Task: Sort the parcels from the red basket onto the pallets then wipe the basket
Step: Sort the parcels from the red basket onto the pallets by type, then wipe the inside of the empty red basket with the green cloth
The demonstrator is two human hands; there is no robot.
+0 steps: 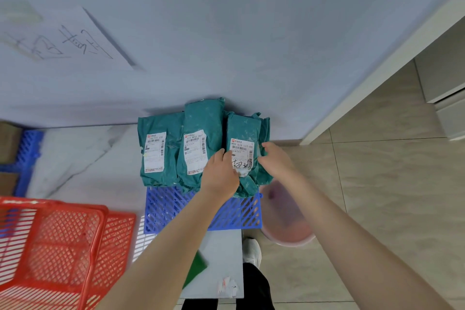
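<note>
**Both hands on the third green parcel at the pallet**

At the bottom of the frame, a white shoe (251, 251) and dark trouser legs stand beside a flat grey slab (221, 254). A dark green item lies on the slab, too blurred to identify. The red basket (60, 254) sits in the lower left corner on the pale floor, its handle raised across the mesh. A pink basin (286, 219) stands on the tiles right of centre, partly behind the right forearm and touching the corner of the blue pallet (176, 211).

Two bare forearms reach up from the lower edge to the pallet in the middle of the frame. The left hand (221, 171) lies on the lower left of the right parcel (245, 128), its fingers bent against that parcel's left edge and label. The right hand (275, 158) has its fingers curled round the same parcel's right edge, so the parcel is held between the two hands.

Three green parcels stand in a row at the far end of the pallet, labels facing up. The middle parcel (198, 128) is just left of the held one, and the left parcel (161, 148) is beside that. Their far ends meet the pale blue wall.

A handwritten paper sheet (75, 40) hangs on the wall at upper left. At the left edge, a second blue pallet (30, 148) carries cardboard boxes (8, 141).
</note>
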